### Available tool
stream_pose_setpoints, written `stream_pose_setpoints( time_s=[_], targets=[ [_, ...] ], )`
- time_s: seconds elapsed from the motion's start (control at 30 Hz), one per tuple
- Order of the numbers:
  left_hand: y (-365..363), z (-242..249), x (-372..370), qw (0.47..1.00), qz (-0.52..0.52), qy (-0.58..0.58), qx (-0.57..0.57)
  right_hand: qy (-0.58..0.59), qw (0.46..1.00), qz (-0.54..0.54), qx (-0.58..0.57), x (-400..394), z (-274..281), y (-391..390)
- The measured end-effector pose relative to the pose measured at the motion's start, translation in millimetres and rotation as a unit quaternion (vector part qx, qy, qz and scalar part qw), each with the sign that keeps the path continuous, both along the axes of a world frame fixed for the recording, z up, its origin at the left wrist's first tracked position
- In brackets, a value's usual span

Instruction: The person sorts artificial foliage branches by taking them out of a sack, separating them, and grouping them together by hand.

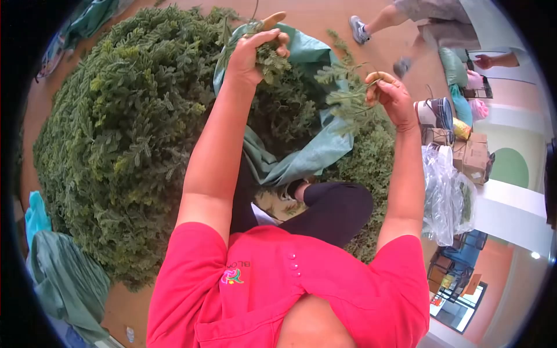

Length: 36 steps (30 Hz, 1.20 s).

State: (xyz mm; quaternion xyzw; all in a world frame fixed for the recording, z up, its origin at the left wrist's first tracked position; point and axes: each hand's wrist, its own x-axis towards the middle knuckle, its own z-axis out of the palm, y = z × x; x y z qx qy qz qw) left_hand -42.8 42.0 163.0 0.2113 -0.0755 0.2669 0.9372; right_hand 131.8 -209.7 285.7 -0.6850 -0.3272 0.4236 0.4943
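My left hand (250,55) is closed around evergreen sprigs (272,62), whose needled tips hang below the fingers. It is raised above the rim of an open green sack (310,162) with more greenery inside. To the right, the thumb and fingers of my right hand (395,101) pinch the thin stem of an evergreen branch (343,95), which spreads out toward the left. A large mound of cut evergreen branches (133,139) rises beside my left arm. More greenery (368,153) lies under the right branch.
Another person's leg and shoe (360,29) are at the top right, with a hand (484,61) farther right. Cardboard boxes (473,156) and a clear plastic bag (439,194) stand right of my arm. A green tarp (67,278) lies at lower left.
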Motion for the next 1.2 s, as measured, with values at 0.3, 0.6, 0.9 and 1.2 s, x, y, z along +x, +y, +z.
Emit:
stream_pose_setpoints(
  time_s=[0.3, 0.6, 0.9, 1.2],
  targets=[
    [-12, 15, 2, 0.977, -0.022, 0.068, 0.199, 0.018, 0.998, 0.067, 0.003, -4, 4, 8],
    [-15, 16, 4, 0.950, -0.045, 0.102, 0.292, 0.026, 0.995, 0.078, 0.050, 4, -13, 17],
    [-30, 17, 10, 0.951, -0.082, 0.119, 0.273, 0.031, 0.997, 0.051, 0.051, -14, -11, 41],
    [-35, 15, 16, 0.901, -0.085, 0.293, 0.308, 0.051, 0.998, 0.042, 0.006, -22, -12, 68]
  ],
)
